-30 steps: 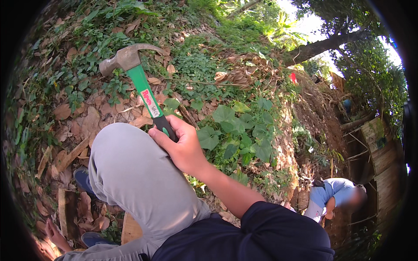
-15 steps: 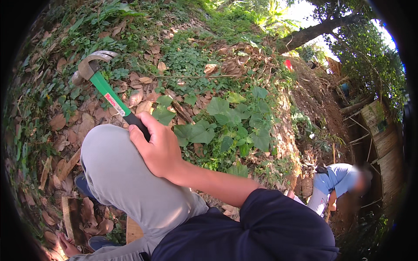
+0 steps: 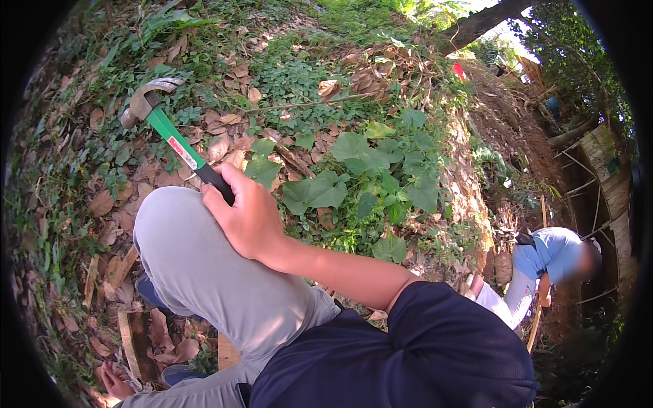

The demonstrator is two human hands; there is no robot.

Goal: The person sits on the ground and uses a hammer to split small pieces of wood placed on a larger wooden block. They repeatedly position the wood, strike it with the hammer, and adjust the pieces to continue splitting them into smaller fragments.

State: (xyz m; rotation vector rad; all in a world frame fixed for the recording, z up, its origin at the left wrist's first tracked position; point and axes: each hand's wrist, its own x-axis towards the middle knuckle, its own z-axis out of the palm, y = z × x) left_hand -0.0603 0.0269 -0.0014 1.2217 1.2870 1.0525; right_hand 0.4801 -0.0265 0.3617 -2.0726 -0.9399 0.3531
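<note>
A claw hammer (image 3: 175,141) with a green and black handle is gripped near its grip end by my right hand (image 3: 250,216). Its steel head points away over leaves and low plants. My right hand rests against my grey-trousered knee (image 3: 183,234), fingers wrapped round the handle. Down at the lower left edge, my left hand (image 3: 117,382) shows only in part. Its fingers look loosely apart, with nothing visible in them. Close beside that hand stands a short wooden block (image 3: 135,345) among dry leaves.
Leafy green plants (image 3: 371,163) grow beyond my right forearm. At the right, a bent-over co-worker (image 3: 561,255) in a light blue shirt holds a long wooden handle (image 3: 534,330). A wooden board (image 3: 228,352) shows under my leg. A tree trunk (image 3: 483,26) leans across the top right.
The view has shifted slightly, so the ground and the co-worker appear farther right. The hammer stays in my right hand at the knee. More of the co-worker's long handle shows.
</note>
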